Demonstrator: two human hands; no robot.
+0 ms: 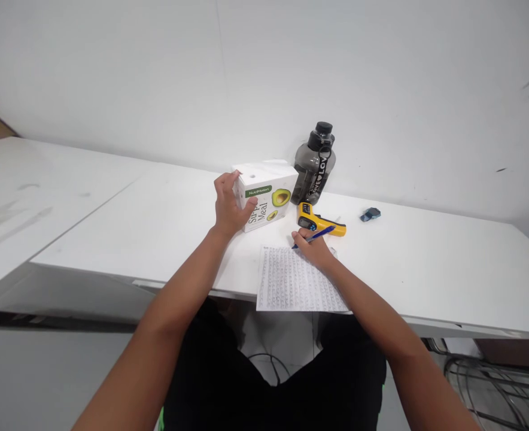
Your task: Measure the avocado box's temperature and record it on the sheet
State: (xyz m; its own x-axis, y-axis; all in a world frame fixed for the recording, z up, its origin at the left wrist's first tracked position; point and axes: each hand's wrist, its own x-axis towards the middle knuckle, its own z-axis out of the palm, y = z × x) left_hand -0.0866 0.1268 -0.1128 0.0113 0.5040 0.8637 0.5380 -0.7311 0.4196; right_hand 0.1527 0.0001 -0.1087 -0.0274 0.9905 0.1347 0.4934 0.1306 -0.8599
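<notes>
My left hand (232, 205) grips the left side of a white carton (264, 190) printed with avocados, its thumb across the front and its fingers at the upper left edge. The carton stands on the white table. Closed around a blue pen (325, 233), my right hand (313, 246) rests at the top edge of a sheet of paper (291, 281). Rows of small dark writing fill most of the sheet, whose lower end hangs past the table's front edge. Just beyond my right hand lies a yellow infrared thermometer (336, 229).
A dark see-through water bottle (313, 167) stands against the wall behind the thermometer. Farther right lies a small dark teal object (370, 214). The white table (448, 263) runs along the wall, with its front edge close to my legs. Cables hang below at right.
</notes>
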